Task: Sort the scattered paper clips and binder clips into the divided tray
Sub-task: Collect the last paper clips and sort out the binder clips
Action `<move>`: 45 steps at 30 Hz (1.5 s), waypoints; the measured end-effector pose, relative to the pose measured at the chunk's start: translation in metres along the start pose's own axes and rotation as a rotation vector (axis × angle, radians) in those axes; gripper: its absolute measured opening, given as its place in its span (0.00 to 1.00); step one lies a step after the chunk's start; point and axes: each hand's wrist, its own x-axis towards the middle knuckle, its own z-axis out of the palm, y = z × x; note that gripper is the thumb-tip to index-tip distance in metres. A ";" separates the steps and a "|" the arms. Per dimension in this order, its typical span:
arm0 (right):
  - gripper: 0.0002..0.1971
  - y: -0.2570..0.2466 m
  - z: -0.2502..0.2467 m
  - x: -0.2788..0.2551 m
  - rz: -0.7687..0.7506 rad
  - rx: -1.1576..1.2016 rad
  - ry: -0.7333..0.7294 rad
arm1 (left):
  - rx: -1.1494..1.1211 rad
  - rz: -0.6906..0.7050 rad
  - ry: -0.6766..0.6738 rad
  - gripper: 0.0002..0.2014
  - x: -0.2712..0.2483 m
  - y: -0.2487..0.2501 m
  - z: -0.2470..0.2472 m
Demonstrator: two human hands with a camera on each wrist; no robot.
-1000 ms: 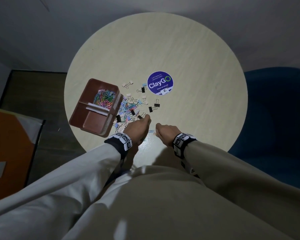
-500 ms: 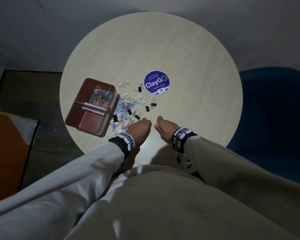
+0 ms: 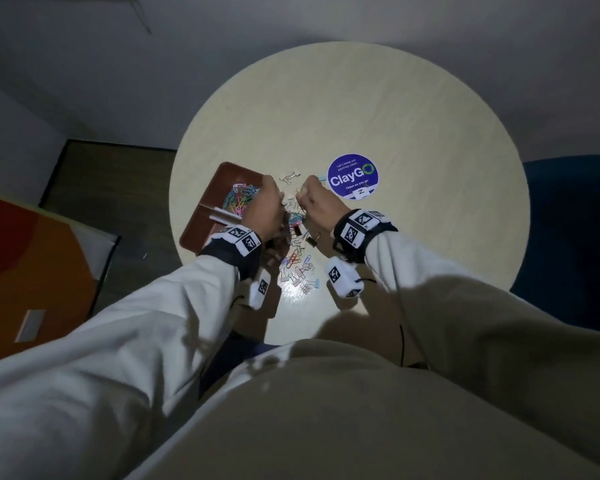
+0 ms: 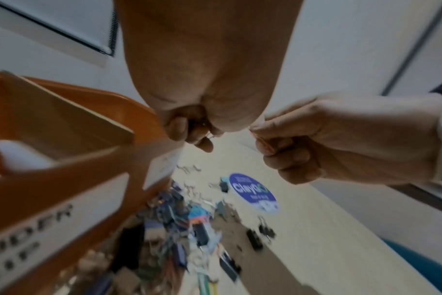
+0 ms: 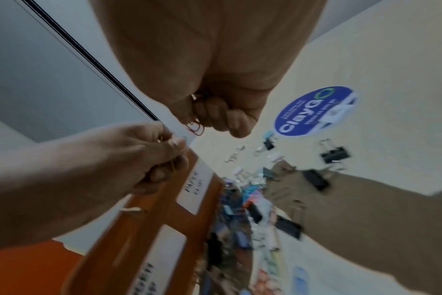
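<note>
**A:** Paper clips first: where are they?

**B:** A coloured heap of paper clips point(image 3: 240, 201) lies in the far compartment of the divided tray point(image 3: 201, 226), which sits at the left edge of the round table point(image 3: 413, 133). The rest lie mixed with binder clips point(image 3: 300, 271) in a scatter on the table just right of the tray, running toward the near edge. A few black binder clips point(image 5: 334, 154) lie apart on the side toward the sticker.

**A:** And your hands?

**B:** Both are raised above the scatter, close together, knuckles nearly touching. My left hand point(image 3: 267, 209) hangs over the tray's right wall, fingers curled tight around a thin yellowish wire clip point(image 5: 173, 166); it peeks out between thumb and forefinger in the right wrist view. My right hand point(image 3: 314, 202) is curled too, pinching red paper clips point(image 5: 196, 126) whose loops hang below my fingers.

**A:** How many in each?

**B:** I cannot tell; the fists hide most of them and both wrist views are blurred.

**A:** Anything else on the table?

**B:** A round blue ClayGo sticker point(image 3: 352, 176) lies just right of my right hand, toward the middle. White labels point(image 5: 194, 191) are on the tray's side wall; one reads "PAPER CLIP". The near compartment is hidden behind my left wrist.
</note>
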 end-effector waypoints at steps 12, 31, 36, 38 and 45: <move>0.14 -0.080 0.055 0.083 0.158 -0.046 0.012 | 0.055 -0.282 -0.115 0.14 0.042 -0.060 -0.064; 0.01 -0.013 0.045 0.015 -0.170 -0.363 0.140 | 0.325 0.031 0.117 0.15 -0.027 -0.051 -0.014; 0.09 0.033 0.070 -0.031 -0.124 -0.521 -0.257 | 0.362 0.015 0.132 0.12 -0.031 -0.056 -0.016; 0.13 0.046 0.079 -0.044 -0.114 -0.583 -0.331 | 0.363 -0.001 0.157 0.13 -0.034 -0.055 -0.018; 0.08 0.066 0.085 -0.065 -0.095 -0.587 -0.182 | 0.273 0.173 0.010 0.03 -0.058 -0.045 0.026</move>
